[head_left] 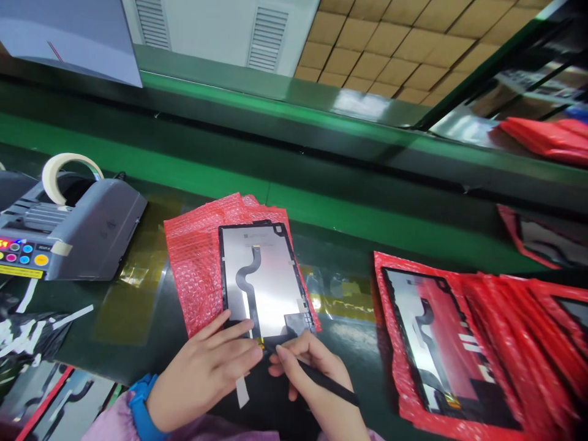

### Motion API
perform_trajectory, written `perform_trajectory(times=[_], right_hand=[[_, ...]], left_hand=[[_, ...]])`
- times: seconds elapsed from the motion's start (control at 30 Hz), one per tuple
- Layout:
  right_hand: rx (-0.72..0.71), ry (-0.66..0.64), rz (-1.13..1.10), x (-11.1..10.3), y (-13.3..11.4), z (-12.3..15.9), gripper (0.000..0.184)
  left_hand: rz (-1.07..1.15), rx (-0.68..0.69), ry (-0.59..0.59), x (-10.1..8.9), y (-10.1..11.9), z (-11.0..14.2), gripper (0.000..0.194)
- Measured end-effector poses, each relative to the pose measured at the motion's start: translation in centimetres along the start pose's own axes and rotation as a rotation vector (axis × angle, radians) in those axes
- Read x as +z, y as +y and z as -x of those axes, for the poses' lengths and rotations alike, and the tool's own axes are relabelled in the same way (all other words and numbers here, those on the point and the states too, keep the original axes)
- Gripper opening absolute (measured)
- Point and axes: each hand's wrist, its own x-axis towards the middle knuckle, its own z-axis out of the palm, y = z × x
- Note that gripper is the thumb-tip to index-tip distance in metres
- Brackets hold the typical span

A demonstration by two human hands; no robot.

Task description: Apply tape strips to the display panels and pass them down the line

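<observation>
A tablet screen panel (274,282) lies back side up on red bubble-wrap bags (197,269) in front of me. Its silver back carries a curved dark flex cable (250,288) running down to a gold connector at the lower edge. My left hand (206,370) rests with fingers stretched over the panel's lower left corner, close to that connector. A white strip (242,392) sticks out below the left fingers. Gripped in my right hand (316,373) is a slim black hand tool (328,384), pointing at the lower edge near the connector; its tip is hard to make out.
At left stands a grey tape dispenser (98,226) with a tape roll on top. White tape scraps (32,334) and more panels (78,398) lie at lower left. On the right, another panel (441,343) sits on red bubble-wrap bags (519,331). Cardboard boxes (390,46) are stacked behind.
</observation>
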Motion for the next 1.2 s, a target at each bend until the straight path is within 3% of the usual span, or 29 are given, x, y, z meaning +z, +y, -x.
perform_trajectory(times=[0.1,0.2,0.33,0.4,0.47,0.63,0.77,0.87,0.97,1.1,1.2], right_hand=[[-0.019,-0.022,0.082,-0.1,0.2,0.1,0.042],[-0.024,0.098,0.173,-0.6,-0.1,0.6,0.039],[-0.217,0.18,0.103,-2.1,-1.5,1.4,0.033],[-0.343,0.11,0.021,-2.7,-2.7,1.5,0.034],[-0.365,-0.012,0.018,-2.8,-4.1,1.2,0.031],[-0.17,-0.35,0.039,-1.8,-7.9,-0.9,0.04],[-0.265,-0.244,0.105,-1.3,-10.2,-4.1,0.043],[-0.312,-0.332,0.232,-0.7,-10.3,-7.5,0.047],[-0.317,-0.471,0.324,0.1,-9.2,-10.4,0.043],[-0.322,-0.513,0.395,1.0,-8.3,-11.8,0.039],[-0.339,-0.525,0.422,1.3,-8.2,-12.1,0.037]], left_hand=[[-0.033,0.045,-0.017,0.2,-0.3,-0.1,0.041],[-0.024,0.029,-0.019,0.1,0.0,-0.3,0.043],[0.184,-0.193,0.037,-0.6,1.6,-0.8,0.048],[0.351,-0.27,0.084,-0.9,2.6,-1.3,0.05],[0.488,-0.267,0.089,-1.1,3.6,-1.9,0.047],[0.592,-0.308,0.077,-0.5,4.6,-3.0,0.025],[0.663,-0.33,0.018,-0.8,4.4,-3.0,0.029],[0.594,-0.338,0.013,-1.6,3.9,-2.9,0.029],[0.364,-0.377,0.072,-2.2,2.8,-3.0,0.029],[-0.071,-0.405,0.086,-1.9,0.9,-3.3,0.031],[-0.22,-0.424,0.052,-1.1,0.0,-3.4,0.031]])
